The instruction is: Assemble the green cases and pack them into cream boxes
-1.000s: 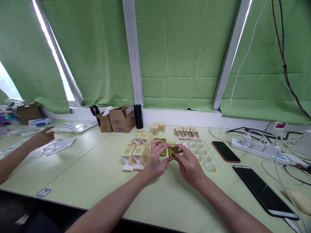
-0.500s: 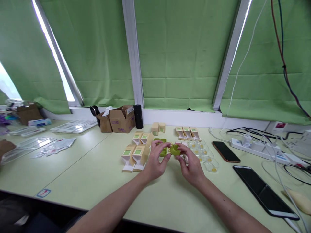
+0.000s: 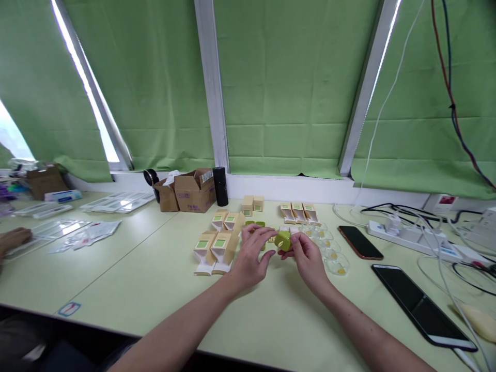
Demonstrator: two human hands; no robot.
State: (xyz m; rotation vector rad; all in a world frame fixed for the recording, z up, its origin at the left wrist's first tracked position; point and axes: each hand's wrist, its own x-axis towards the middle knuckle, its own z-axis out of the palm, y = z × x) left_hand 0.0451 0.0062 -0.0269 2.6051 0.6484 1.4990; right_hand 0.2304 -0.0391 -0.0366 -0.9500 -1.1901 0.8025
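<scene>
Pinching its right side, your right hand is clamped on the small green case, which sits between your two hands. Its outer face, bearing a pale mark, points toward you and tilts slightly; the sides look nearly equal, so you cannot make out a long axis. Your left hand has thumb and fingers spread apart, fingertips beside the case's left edge, contact unclear. Kraft cartons border your left hand, clear plastic cups your right; the pale tabletop stretches between your forearms to its near edge.
</scene>
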